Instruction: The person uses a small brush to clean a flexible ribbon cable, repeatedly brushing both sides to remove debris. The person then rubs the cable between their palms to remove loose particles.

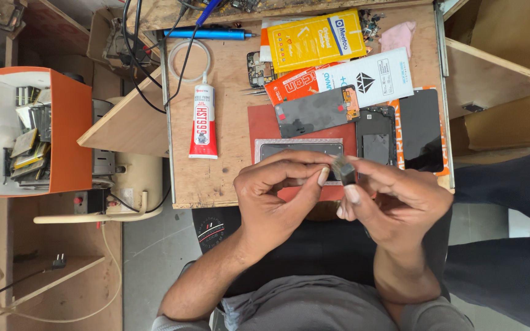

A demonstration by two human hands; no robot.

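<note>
Mid-frame, your right hand [394, 199] pinches the small dark part [344, 171] upright; left hand [280, 193] fingertips grip its left side.

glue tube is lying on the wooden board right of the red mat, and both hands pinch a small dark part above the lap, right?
Not quite: in the head view the glue tube lies left of the red mat, not right. The rest holds.
</note>
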